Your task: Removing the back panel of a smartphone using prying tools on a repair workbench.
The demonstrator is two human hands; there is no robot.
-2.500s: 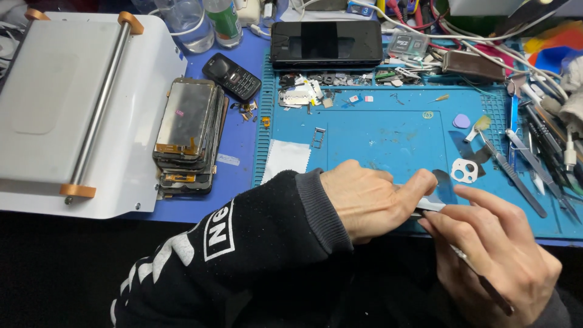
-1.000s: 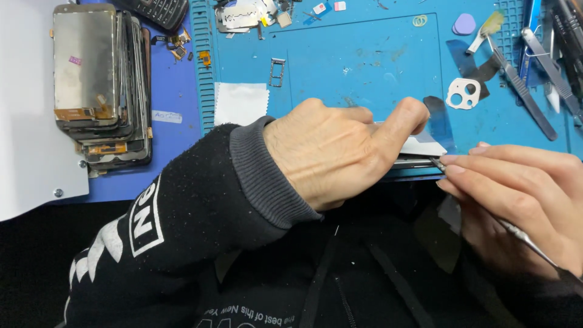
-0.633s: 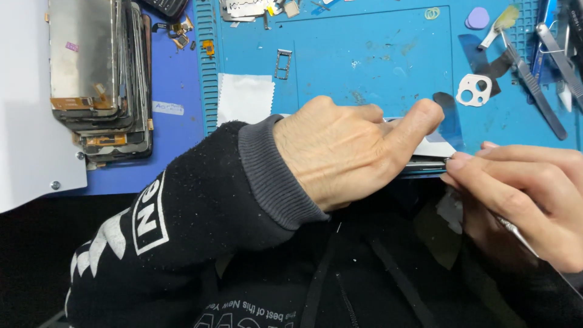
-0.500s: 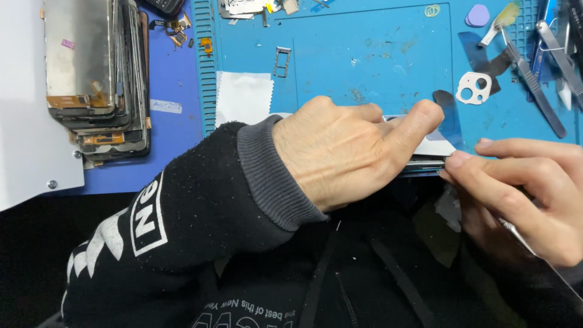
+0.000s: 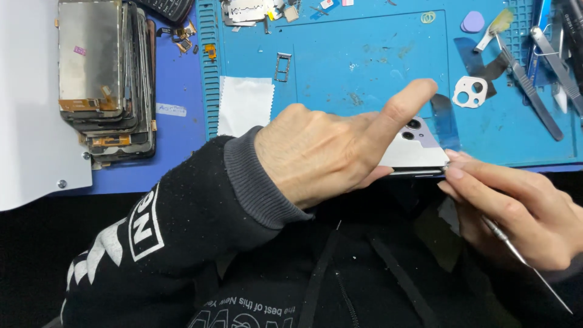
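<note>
Nearest the camera, a black printed sleeve crosses from the lower left. The right hand sits low on the right, its fingers pinched together on a thin metal tool whose tip meets the corner of a white phone. The phone lies back up at the near edge of the blue mat, partly overhanging the worktop edge. The left hand lies over the phone and holds it down, the forefinger lifted and stretched out over the twin camera lenses.

Beyond the phone the middle of the mat is open. A white cloth lies to the left, a small metal tray frame past it, a white camera bezel to the right. Tweezers crowd the right edge. At far left stands a stack of old screens.
</note>
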